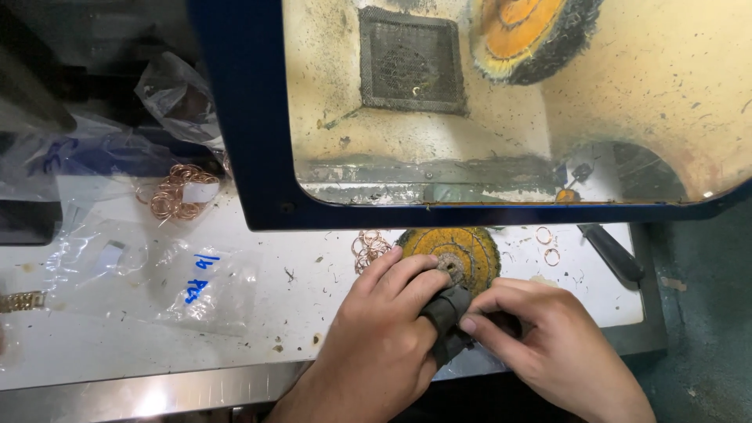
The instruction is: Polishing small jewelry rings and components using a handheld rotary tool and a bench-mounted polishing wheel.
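Left hand (384, 333) and right hand (548, 337) both pinch shut on a dark cloth (445, 313) at the near bench edge, just in front of a yellow buffing wheel (462, 254). White worktop (251, 329) is gritty, copper rings (176, 196) far left, blue-framed dust hood (486, 110) above. What the cloth wraps is hidden.

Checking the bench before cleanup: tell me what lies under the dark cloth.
The dark cloth is pinched between left hand and right hand, overlapping the yellow buffing wheel. Anything wrapped inside is hidden.
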